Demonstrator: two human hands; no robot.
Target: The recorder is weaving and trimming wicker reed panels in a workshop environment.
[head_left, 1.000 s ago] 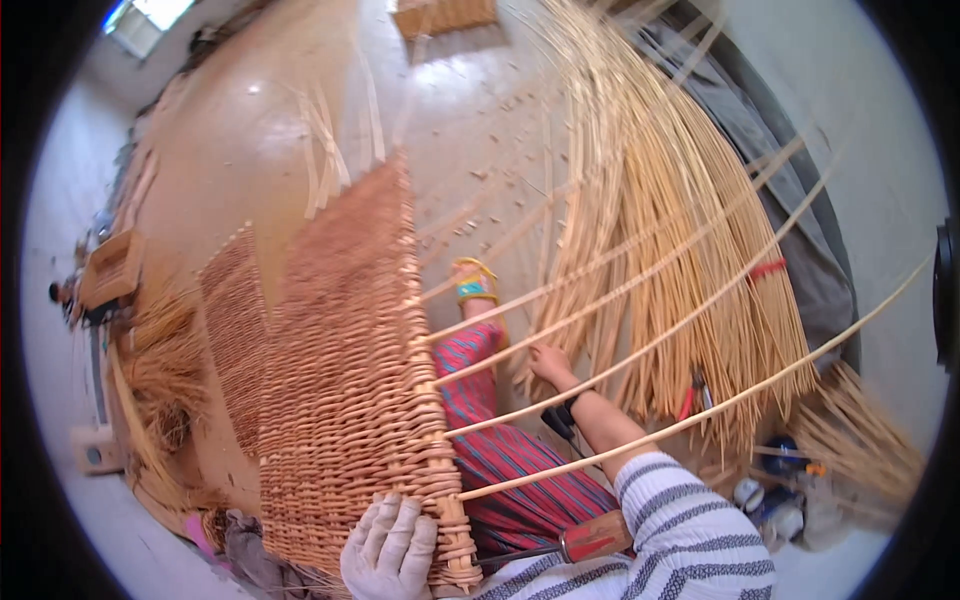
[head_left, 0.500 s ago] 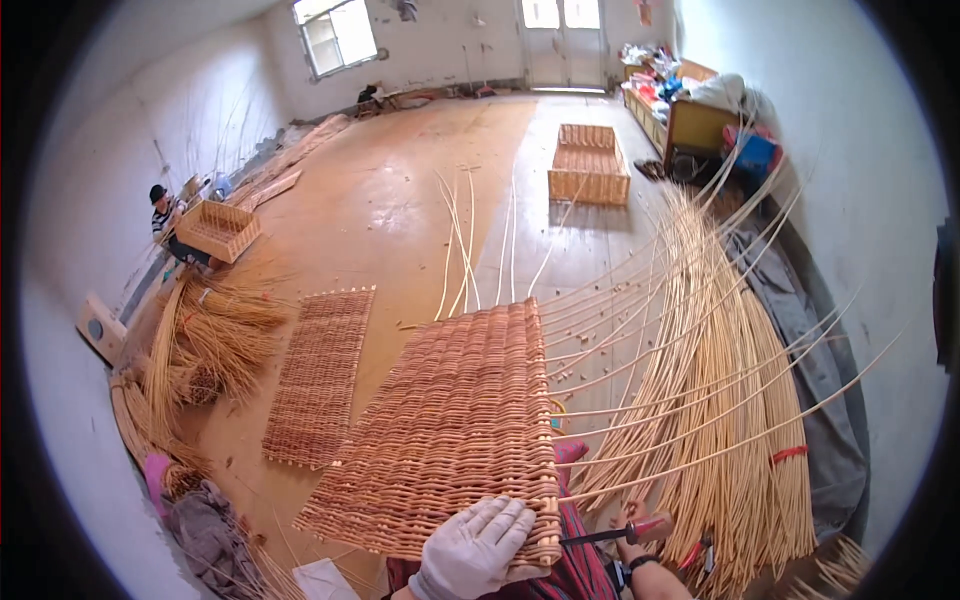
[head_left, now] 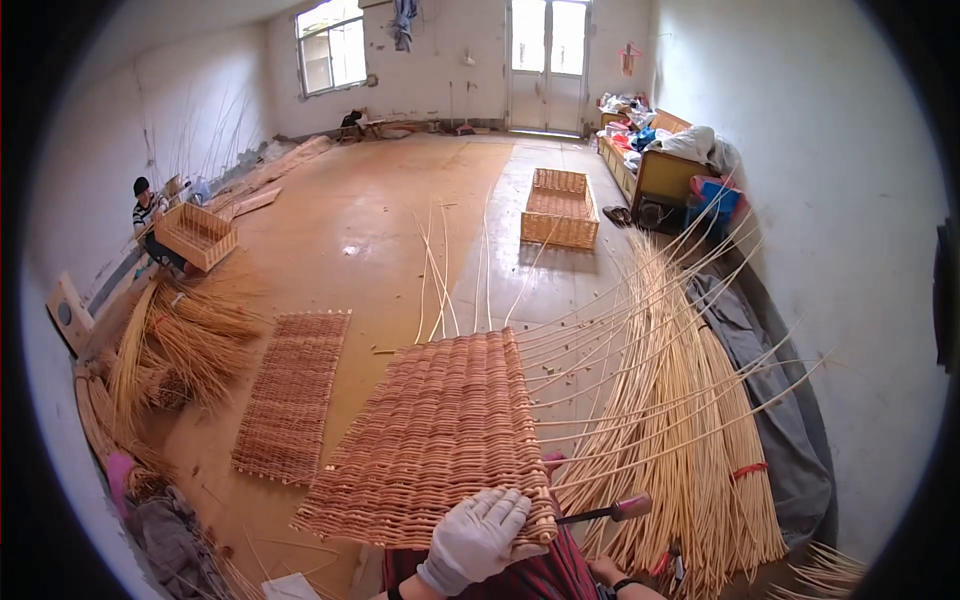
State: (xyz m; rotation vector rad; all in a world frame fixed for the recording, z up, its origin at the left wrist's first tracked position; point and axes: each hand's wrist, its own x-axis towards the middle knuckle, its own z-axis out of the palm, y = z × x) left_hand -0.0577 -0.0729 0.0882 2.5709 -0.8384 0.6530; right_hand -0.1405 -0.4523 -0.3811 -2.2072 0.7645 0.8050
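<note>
A woven wicker panel (head_left: 430, 430) lies slanted across my lap, with long pale willow rods sticking out from its right and far edges. My left hand (head_left: 480, 535), in a white glove, grips its near right corner, fingers across the top. From that corner juts an awl-like tool (head_left: 630, 506) with a dark shaft and reddish handle; no hand is on it. My right hand (head_left: 605, 572) is bare and low, beneath the tool's handle, its fingers too small and partly hidden to read. Red-handled cutters (head_left: 668, 560) rest to its right on the rods.
A big bundle of willow rods (head_left: 680, 440) spreads on the right. Another woven panel (head_left: 293, 395) lies on the floor at left, beside darker rod bundles (head_left: 190, 335). A wicker box (head_left: 560, 210) stands farther back. At far left a person (head_left: 150, 215) sits behind another box (head_left: 197, 236).
The view has tilted up and shifted right. My right hand has dropped lower, away from the tool's handle. My left hand stays on the panel's corner.
</note>
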